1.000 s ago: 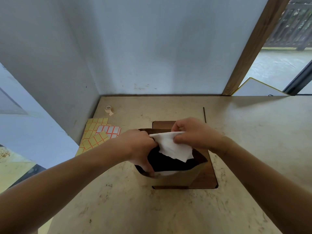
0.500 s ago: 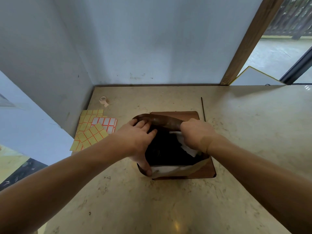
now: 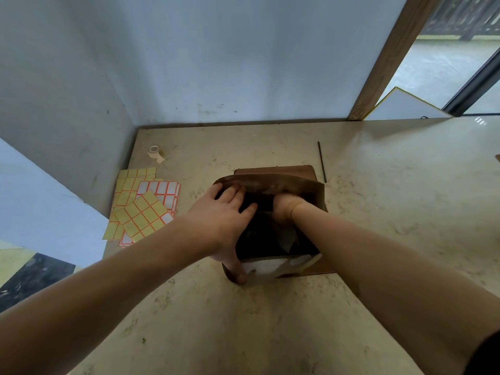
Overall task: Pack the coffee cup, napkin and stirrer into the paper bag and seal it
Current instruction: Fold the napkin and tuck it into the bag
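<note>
Gone from above the paper bag (image 3: 270,185) since a second ago, the napkin (image 3: 290,239) now lying pushed down inside the dark opening, with the right hand (image 3: 286,205) sunk past the rim to the wrist, fingers hidden so grip impossible to tell. Holding the mouth wide, the left hand (image 3: 221,212) with fingers spread over the left rim and thumb down the near corner; cup not made out inside, stirrer (image 3: 322,162) lying on the worktop (image 3: 270,320) just beyond the bag, so packing judged unfinished. Bare worktop to the right and front; label sheets (image 3: 143,207) and tape roll (image 3: 154,152) to the left near the wall.
</note>
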A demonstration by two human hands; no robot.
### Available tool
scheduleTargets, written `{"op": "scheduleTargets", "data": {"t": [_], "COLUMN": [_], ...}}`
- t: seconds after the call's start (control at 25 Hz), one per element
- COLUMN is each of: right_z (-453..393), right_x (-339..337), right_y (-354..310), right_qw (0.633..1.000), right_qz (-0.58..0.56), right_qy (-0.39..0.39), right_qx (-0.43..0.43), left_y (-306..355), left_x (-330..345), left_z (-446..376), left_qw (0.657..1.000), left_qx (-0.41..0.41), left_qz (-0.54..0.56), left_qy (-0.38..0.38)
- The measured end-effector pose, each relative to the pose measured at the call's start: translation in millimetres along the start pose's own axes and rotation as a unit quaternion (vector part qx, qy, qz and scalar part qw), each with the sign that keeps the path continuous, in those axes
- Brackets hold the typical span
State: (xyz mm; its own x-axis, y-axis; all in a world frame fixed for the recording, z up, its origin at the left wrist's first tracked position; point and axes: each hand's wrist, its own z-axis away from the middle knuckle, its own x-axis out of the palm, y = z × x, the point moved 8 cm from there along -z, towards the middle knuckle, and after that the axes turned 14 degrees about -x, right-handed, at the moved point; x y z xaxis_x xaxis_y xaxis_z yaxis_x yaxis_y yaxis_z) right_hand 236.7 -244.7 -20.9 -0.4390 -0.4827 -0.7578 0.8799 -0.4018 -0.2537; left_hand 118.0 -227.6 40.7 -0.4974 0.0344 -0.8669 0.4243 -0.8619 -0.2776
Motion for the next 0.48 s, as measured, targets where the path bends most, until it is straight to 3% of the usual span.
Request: {"op": "scheduleTargets", "data": {"t": [0.24,0.36,0.48], "right_z": [-31,-37,-39], "right_x": [42,59,58], "right_y": [9,7,-1], "right_qw": [0.998,0.998,0.999], "right_qz": [-0.048,-0.032,0.018], "right_qy": [-0.003,-0.044,-0.038], "right_qx": [0.029,0.02,-0.019], "left_y": [-7,-9,-11], "left_x": [1,3,5], "left_z": [-4,-6,-7], "left_qw": [0.999,0.999,0.999], "left_qx": [-0.002,0.004,0.004], "left_qz": [0.027,0.034,0.03], "left_qy": [-0.018,-0.019,-0.022]}}
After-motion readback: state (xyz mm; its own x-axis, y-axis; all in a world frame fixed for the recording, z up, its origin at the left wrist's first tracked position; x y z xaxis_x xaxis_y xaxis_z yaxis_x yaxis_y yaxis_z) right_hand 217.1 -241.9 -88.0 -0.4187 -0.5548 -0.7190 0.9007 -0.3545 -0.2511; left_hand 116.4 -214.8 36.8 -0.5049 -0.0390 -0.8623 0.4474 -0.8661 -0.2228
